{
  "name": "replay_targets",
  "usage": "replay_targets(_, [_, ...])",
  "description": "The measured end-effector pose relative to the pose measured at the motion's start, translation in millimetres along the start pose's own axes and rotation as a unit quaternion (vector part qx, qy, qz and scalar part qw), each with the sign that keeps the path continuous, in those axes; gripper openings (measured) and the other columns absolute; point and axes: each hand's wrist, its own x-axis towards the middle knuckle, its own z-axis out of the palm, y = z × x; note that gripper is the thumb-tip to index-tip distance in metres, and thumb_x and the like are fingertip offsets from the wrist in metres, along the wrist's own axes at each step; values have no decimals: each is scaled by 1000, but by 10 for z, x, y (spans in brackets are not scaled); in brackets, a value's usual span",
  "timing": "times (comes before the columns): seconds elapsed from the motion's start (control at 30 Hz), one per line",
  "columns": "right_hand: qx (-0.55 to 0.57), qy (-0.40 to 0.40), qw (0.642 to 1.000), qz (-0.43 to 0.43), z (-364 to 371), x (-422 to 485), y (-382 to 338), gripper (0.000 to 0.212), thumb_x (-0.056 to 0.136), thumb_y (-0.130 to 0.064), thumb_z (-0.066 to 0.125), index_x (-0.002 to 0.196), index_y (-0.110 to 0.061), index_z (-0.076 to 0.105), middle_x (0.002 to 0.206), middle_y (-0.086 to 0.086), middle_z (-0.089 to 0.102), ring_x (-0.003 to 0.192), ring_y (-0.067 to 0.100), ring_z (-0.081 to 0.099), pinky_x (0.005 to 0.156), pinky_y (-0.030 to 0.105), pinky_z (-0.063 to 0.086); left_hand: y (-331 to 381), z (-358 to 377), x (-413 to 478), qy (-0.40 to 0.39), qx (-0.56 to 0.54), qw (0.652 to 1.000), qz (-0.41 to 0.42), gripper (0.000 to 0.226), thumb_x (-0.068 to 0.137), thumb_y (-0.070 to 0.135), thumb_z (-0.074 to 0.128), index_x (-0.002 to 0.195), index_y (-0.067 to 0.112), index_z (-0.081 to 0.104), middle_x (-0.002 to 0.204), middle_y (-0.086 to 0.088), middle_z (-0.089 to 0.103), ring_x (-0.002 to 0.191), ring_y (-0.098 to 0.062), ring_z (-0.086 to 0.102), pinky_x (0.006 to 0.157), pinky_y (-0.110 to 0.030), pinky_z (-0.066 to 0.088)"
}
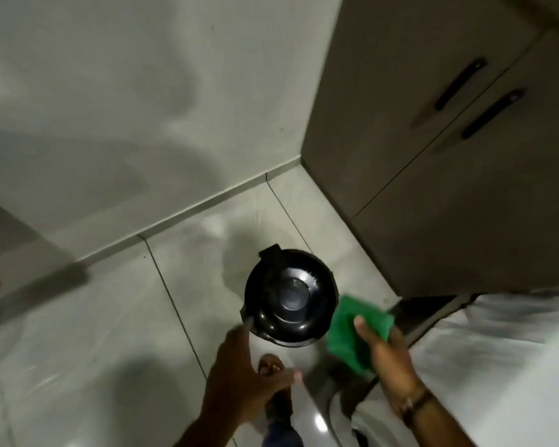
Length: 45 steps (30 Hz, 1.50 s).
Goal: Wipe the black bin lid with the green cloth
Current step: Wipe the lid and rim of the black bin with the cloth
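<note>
A round black bin stands on the tiled floor, and its glossy domed lid (290,296) is down, with the hinge at the far left. My right hand (386,353) grips a folded green cloth (355,330) just right of the lid, touching or nearly touching its rim. My left hand (242,379) reaches toward the lid's near-left edge with fingers spread, its fingertip at the rim, holding nothing.
Brown cabinet doors (449,175) with black handles stand at the right. A white appliance top (497,366) lies at the lower right. A grey wall (126,108) rises behind the bin. My foot (271,366) is on the floor below the bin.
</note>
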Motion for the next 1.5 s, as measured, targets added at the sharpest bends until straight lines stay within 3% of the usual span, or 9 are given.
replay_targets(0.1, [-160, 65, 968, -183, 325, 1262, 450, 41, 97, -15, 68, 138, -18, 61, 131, 4, 70, 127, 25, 65, 104, 29, 53, -474, 404, 1117, 49, 122, 988, 85, 166, 35, 101, 73, 170, 31, 5, 177, 3, 17, 165, -27, 13, 129, -57, 30])
replay_targets(0.3, [-608, 108, 722, -311, 872, 2594, 1603, 85, 89, -22, 62, 162, -19, 20, 172, 9, 21, 160, 32, 14, 128, 55, 20, -1213, 1190, 2522, 73, 204, 961, 172, 187, 25, 115, 51, 168, 18, -19, 181, -6, -14, 166, -32, -14, 130, -70, 12])
replay_targets(0.53, [-600, -32, 639, -480, 1041, 2217, 2615, 83, 83, -41, 57, 160, -29, 29, 172, -7, 21, 159, 17, 19, 127, 42, 13, -1720, 1496, 2792, 197, 118, 937, 262, 122, 71, 75, 52, 171, 32, -3, 181, 13, -1, 168, -19, 6, 126, -68, 29])
replay_targets(0.6, [-617, 29, 630, -470, 593, 2170, 2649, 81, 78, -39, 52, 157, -28, 38, 169, -6, 29, 154, 18, 30, 121, 41, 22, -1606, 1462, 2773, 148, 98, 954, 242, 161, 38, 93, 69, 168, 35, -8, 180, 15, -4, 168, -17, 3, 131, -62, 23])
replay_targets(0.7, [-549, 114, 719, -411, 533, 2501, 2178, 74, 91, -27, 51, 162, -28, 27, 172, -8, 19, 161, 14, 10, 129, 41, 10, -1521, 1446, 2764, 116, 108, 958, 239, 191, 6, 115, 49, 168, 31, -8, 180, 12, -4, 168, -21, 3, 131, -60, 24])
replay_targets(0.9, [-601, 19, 661, -449, 918, 2262, 2573, 95, 67, -43, 55, 159, -28, 33, 169, -9, 31, 156, 15, 30, 123, 39, 18, -1538, 1509, 2752, 156, 89, 946, 270, 144, 44, 90, 59, 163, 50, -11, 180, 17, -4, 168, -16, 2, 131, -63, 21])
replay_targets(1.03, [-549, 83, 718, -420, 438, 2330, 2295, 71, 94, -29, 54, 160, -31, 29, 170, -16, 22, 159, 7, 15, 128, 39, 12, -1497, 1456, 2760, 118, 102, 957, 243, 189, 5, 109, 61, 165, 37, -8, 179, 16, -2, 167, -19, 3, 131, -61, 21])
replay_targets(1.23, [-561, 5, 689, -459, 1053, 2196, 2426, 77, 83, -36, 47, 158, -23, 36, 167, -5, 36, 157, 14, 25, 130, 40, 17, -1527, 1496, 2770, 138, 88, 953, 256, 151, 43, 96, 56, 168, 38, -4, 181, 11, 0, 168, -19, 1, 132, -65, 17])
replay_targets(1.5, [-534, 44, 733, -419, 1103, 2407, 2104, 78, 85, -14, 59, 158, -22, 36, 168, -6, 33, 158, 10, 19, 130, 37, 7, -1562, 1475, 2776, 130, 109, 952, 256, 177, 22, 108, 62, 168, 34, -6, 181, 10, 3, 167, -22, 4, 130, -65, 20])
